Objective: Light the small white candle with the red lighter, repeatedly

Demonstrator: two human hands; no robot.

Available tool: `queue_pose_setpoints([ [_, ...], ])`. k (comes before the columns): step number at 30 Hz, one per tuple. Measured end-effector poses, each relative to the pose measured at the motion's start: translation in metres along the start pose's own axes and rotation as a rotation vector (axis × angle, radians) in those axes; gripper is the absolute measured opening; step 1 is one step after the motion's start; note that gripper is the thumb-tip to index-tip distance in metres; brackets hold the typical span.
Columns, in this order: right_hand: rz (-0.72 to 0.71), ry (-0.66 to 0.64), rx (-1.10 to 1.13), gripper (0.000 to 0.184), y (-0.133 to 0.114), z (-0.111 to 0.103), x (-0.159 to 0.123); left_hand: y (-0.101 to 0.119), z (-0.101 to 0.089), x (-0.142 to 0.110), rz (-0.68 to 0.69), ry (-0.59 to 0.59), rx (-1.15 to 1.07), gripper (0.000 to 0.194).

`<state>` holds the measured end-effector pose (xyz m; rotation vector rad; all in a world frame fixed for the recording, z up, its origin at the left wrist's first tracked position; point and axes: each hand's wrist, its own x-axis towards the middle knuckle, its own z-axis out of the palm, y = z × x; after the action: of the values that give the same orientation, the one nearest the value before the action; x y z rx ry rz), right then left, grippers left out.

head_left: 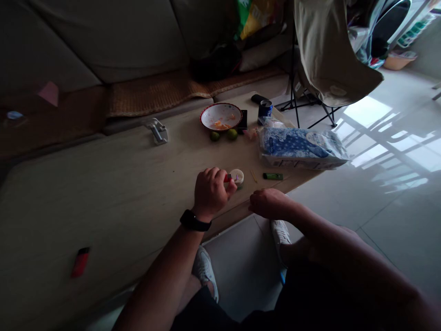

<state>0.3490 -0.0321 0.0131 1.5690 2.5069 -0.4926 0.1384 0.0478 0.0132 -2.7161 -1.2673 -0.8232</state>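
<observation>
My left hand (pixel 210 193) is closed around a small red object (pixel 228 178), likely a lighter, mostly hidden by my fingers. It is held against a small round white-rimmed container (pixel 236 177) on the tabletop (pixel 138 170). My right hand (pixel 268 204) rests at the table's near edge, its fingers curled and partly hidden, with nothing visible in it. Nearest to it are a green lighter (pixel 273 176) and a thin wooden stick (pixel 253 177). A red lighter (pixel 80 262) lies far to the left on the table.
A white bowl (pixel 221 116) with orange scraps, two limes (pixel 231 134), a dark can (pixel 265 108) and a blue-patterned tissue pack (pixel 303 148) stand farther along the table. A metal latch (pixel 157 131) sits on it. A sofa (pixel 103 37) runs behind; a folding chair (pixel 327 50) stands beyond.
</observation>
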Motion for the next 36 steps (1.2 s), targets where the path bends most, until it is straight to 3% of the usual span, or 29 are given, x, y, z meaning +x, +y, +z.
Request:
queue_pose_setpoints([
  [18, 0.000, -0.053, -0.037, 0.028, -0.001, 0.001, 0.001, 0.002, 0.002, 0.005, 0.014, 0.000, -0.012, 0.016],
  [27, 0.015, -0.069, -0.004, 0.033, 0.001, -0.001, 0.000, 0.006, -0.003, 0.007, 0.023, -0.063, 0.081, 0.023],
  [36, 0.012, -0.073, 0.032, 0.033, 0.002, -0.002, 0.000, -0.009, -0.017, 0.005, -0.046, 0.078, -0.090, 0.022],
])
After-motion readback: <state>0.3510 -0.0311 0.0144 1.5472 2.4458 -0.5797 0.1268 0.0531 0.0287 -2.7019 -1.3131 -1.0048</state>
